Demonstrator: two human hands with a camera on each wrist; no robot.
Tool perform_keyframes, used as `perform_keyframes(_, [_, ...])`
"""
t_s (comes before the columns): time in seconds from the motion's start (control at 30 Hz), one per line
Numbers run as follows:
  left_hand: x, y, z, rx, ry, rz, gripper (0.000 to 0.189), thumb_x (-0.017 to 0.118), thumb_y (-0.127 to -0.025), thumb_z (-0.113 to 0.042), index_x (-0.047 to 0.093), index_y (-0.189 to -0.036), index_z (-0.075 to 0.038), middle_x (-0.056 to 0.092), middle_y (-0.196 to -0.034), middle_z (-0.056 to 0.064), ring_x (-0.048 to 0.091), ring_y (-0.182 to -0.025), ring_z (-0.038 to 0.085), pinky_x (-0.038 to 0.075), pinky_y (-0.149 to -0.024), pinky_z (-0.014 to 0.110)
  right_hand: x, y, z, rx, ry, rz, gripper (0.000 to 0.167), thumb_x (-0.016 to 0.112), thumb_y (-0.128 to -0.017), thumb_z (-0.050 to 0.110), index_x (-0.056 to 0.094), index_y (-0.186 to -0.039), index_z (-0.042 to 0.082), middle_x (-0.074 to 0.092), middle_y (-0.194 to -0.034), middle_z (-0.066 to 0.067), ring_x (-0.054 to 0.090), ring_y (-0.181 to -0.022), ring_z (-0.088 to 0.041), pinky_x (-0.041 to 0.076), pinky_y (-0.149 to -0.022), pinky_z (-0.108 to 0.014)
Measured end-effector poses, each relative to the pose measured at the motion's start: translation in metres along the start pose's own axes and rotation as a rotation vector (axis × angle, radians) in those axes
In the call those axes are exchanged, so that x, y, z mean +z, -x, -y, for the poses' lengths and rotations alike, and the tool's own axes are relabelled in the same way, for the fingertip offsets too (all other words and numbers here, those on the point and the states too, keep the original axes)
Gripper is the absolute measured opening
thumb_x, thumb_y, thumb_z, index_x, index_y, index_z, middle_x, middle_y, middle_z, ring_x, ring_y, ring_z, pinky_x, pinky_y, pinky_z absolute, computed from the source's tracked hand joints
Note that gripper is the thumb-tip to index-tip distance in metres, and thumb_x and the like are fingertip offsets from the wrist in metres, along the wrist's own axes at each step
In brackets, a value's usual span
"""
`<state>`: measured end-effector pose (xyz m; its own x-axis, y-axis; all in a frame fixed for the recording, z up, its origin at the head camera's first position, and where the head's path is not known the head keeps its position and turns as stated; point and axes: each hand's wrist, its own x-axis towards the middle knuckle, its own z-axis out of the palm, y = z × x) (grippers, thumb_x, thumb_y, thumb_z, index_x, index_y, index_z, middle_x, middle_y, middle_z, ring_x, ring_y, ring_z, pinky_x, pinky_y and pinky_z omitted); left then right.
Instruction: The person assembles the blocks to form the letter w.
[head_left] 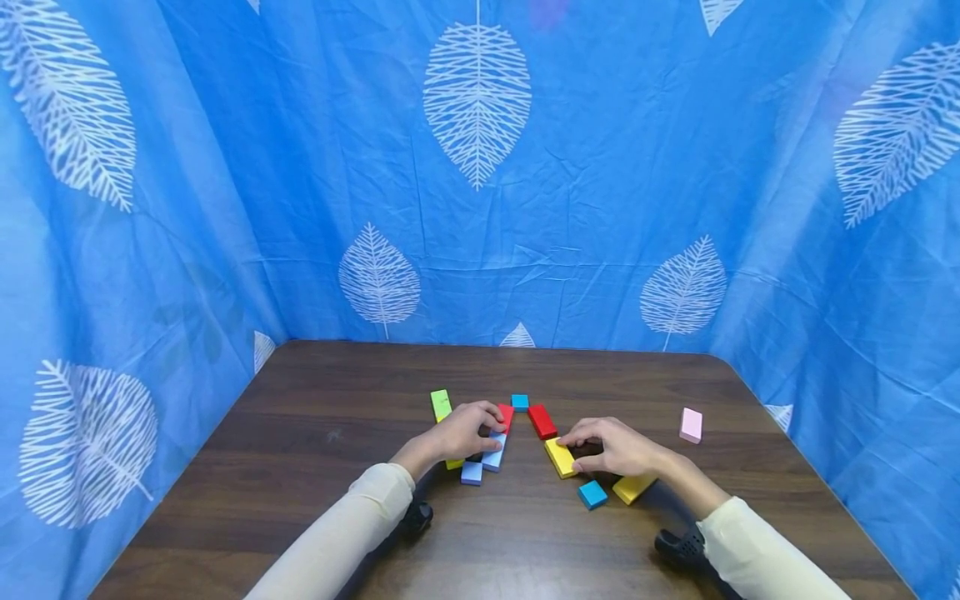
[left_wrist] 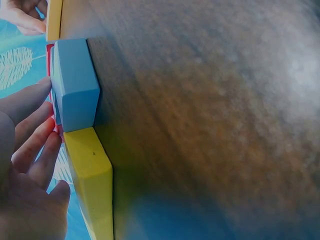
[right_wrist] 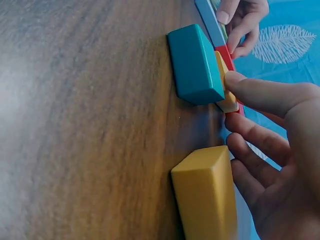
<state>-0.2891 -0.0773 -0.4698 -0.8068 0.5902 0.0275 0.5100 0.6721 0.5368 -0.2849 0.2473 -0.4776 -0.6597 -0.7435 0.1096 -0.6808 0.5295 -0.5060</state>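
Observation:
In the head view, my left hand (head_left: 467, 429) bends over a light blue block (head_left: 493, 454) and a red block (head_left: 507, 415) lying end to end. Its thumb touches the light blue one and its fingertips the red one. My right hand (head_left: 613, 446) pinches a flat yellow block (head_left: 558, 460) between thumb and forefinger. Another red block (head_left: 542, 422) meets that yellow block's far end. Nearest the left wrist camera stands a small blue block (left_wrist: 77, 85), partly covering the light blue one. A small turquoise block (right_wrist: 195, 65) partly hides the pinched yellow block in the right wrist view.
Beside the left hand lie a green block (head_left: 441, 404) and a partly hidden yellow-green block (head_left: 454, 463). A second yellow block (head_left: 632, 488) sits under the right wrist. One small blue block (head_left: 520, 403) lies farther back, and a pink block (head_left: 691, 425) at the right.

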Motion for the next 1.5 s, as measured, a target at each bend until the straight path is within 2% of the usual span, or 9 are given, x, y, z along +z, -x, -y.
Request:
perform_keyframes(0.27, [-0.0001, -0.0005, -0.0019, 0.011, -0.001, 0.005, 0.031, 0.078, -0.095, -0.017, 0.076, -0.123, -0.004, 0.061, -0.131, 0.002, 0.055, -0.122, 0.022, 0.046, -0.107, 0.037, -0.003, -0.0032, -0.0007, 0.044, 0.003, 0.024, 0.038, 0.075, -0.097, 0.027, 0.072, -0.132, 0.013, 0.068, -0.125, 0.001, 0.063, -0.112, -0.022, 0.052, -0.096, -0.048])
perform_keyframes(0.7, [0.0004, -0.0003, -0.0004, -0.004, -0.009, 0.007, 0.031, 0.078, -0.095, -0.019, 0.076, -0.123, -0.005, 0.061, -0.133, 0.003, 0.055, -0.124, 0.023, 0.045, -0.108, 0.039, -0.0015, -0.0064, -0.0007, 0.037, 0.025, 0.023, 0.038, 0.075, -0.096, 0.024, 0.072, -0.132, 0.011, 0.068, -0.122, 0.001, 0.062, -0.107, -0.02, 0.052, -0.095, -0.046])
perform_keyframes(1.5, [0.0014, -0.0017, 0.0008, 0.001, -0.011, 0.0, 0.032, 0.078, -0.095, -0.02, 0.076, -0.124, -0.005, 0.061, -0.133, 0.002, 0.054, -0.123, 0.023, 0.045, -0.108, 0.039, -0.0015, -0.0083, -0.0015, 0.068, 0.016, 0.024, 0.039, 0.075, -0.097, 0.025, 0.071, -0.133, 0.012, 0.067, -0.124, 0.0, 0.061, -0.108, -0.021, 0.052, -0.095, -0.049])
